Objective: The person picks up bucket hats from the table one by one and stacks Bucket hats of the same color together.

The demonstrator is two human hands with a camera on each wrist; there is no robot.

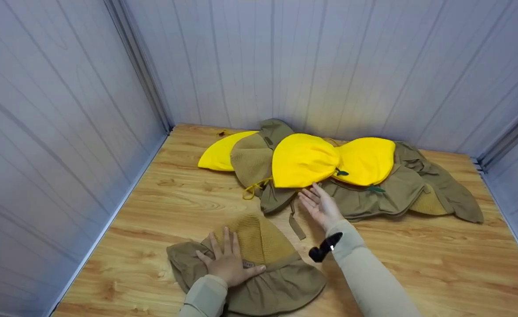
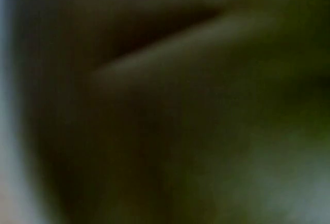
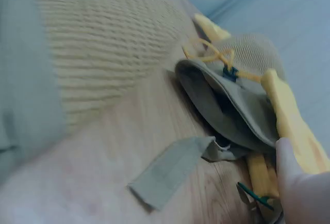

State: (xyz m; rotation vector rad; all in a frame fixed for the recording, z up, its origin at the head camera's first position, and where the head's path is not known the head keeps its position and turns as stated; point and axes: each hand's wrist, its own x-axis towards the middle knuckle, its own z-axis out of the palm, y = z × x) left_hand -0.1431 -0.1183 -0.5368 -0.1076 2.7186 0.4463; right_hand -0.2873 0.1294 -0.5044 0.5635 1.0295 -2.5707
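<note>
A khaki bucket hat (image 1: 276,281) with a ribbed mustard crown lies folded flat at the front of the table. My left hand (image 1: 228,264) rests on it with spread fingers, beside a small label. The left wrist view is dark and blurred. Farther back, my right hand (image 1: 320,207) has its fingers extended at the lower edge of a yellow hat (image 1: 305,160). In the right wrist view, the thumb (image 3: 289,162) overlaps the yellow fabric (image 3: 291,115). A khaki strap (image 1: 296,225) hangs onto the table just left of that hand.
Along the back wall lies a row of overlapping hats: a second yellow hat (image 1: 369,158) with green leaf trim, another yellow piece (image 1: 221,152) at left, and khaki hats (image 1: 373,202) beneath. A yellow cord (image 1: 251,190) trails forward. Pale panels (image 1: 329,66) enclose the wooden table (image 1: 452,264).
</note>
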